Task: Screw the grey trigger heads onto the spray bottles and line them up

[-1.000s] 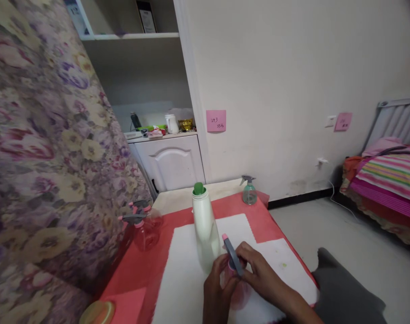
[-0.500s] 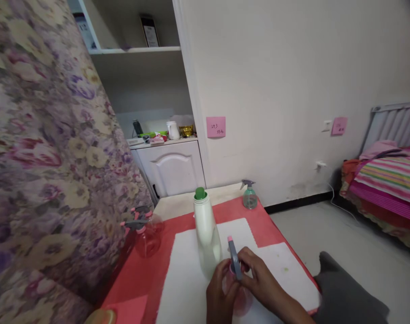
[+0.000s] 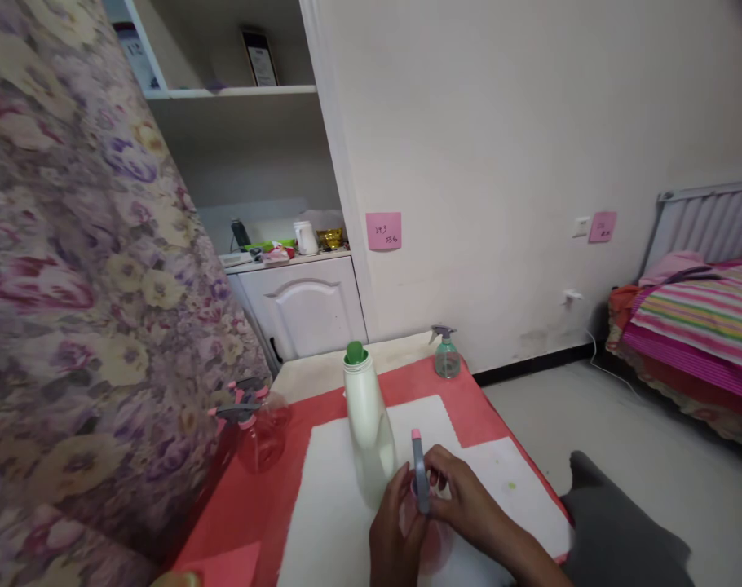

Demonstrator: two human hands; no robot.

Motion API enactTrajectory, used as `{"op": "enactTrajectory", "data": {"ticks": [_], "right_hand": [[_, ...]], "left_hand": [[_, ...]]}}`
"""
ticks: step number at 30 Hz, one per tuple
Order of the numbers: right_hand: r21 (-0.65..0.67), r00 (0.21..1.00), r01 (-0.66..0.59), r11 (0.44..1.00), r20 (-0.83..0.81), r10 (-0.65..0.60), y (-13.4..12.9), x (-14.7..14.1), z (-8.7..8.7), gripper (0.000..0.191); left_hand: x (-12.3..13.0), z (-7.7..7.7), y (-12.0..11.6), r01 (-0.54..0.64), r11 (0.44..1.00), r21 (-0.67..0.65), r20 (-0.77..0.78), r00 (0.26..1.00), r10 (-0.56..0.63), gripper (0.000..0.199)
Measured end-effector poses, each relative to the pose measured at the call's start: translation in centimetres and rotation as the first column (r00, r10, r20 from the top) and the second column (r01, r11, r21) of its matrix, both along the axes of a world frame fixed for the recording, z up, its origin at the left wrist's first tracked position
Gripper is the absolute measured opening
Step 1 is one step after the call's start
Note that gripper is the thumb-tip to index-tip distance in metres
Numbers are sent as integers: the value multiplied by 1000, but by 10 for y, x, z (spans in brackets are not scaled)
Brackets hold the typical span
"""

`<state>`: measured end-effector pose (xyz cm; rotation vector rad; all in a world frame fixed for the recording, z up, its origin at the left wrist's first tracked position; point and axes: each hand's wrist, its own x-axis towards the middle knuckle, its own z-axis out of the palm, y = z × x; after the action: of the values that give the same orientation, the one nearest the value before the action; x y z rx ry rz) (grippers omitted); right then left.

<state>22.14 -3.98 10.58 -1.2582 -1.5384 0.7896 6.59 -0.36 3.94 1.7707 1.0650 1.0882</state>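
Note:
A clear pink spray bottle (image 3: 437, 545) with a grey trigger head (image 3: 419, 477) and a pink nozzle tip stands upright over the white sheet. My left hand (image 3: 395, 526) is wrapped round the bottle at its neck and shoulder. At the spray head's right side, my right hand (image 3: 460, 489) has its fingers closed against the collar and head. Just beyond my hands rises a tall pale green jug (image 3: 368, 432) with a green spout in its uncapped mouth. The lower part of the spray bottle is partly hidden by my hands.
Two pink spray bottles (image 3: 259, 440) are on the red tablecloth (image 3: 249, 514) at left. A green spray bottle (image 3: 448, 359) stands at the far right corner. White sheets (image 3: 328, 489) cover the middle. A gold lid (image 3: 178, 580) shows at bottom left; a dark grey object (image 3: 616, 522) lies right.
The view has shifted slightly to the right. The spray head has turned a little and now stands more upright in view; both hands stay on the bottle.

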Motion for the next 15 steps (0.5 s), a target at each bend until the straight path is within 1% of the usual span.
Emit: {"op": "enactTrajectory", "data": {"ticks": [1,3,8,12,15], "right_hand": [[-5,1000,30,1000,-1,-30,1,-1,-1,21],[-18,998,47,999,31,-47,1,-1,-1,21],[1,983,-19,1000,184,19,-1,4,0,20],[24,982,-24,999,188,19,-2,4,1,17],[1,987,-20,1000,157,19,-2,0,1,14]], "left_hand": [[0,0,0,2,1000,-6,3,1000,-2,52],[1,0,1,4,1000,-13,11,1000,-4,54],[1,-1,1,-8,1000,-13,49,999,9,55],[-1,-2,1,-6,1000,26,39,999,4,51],[-1,-2,1,-10,999,49,22,1000,8,49]]}}
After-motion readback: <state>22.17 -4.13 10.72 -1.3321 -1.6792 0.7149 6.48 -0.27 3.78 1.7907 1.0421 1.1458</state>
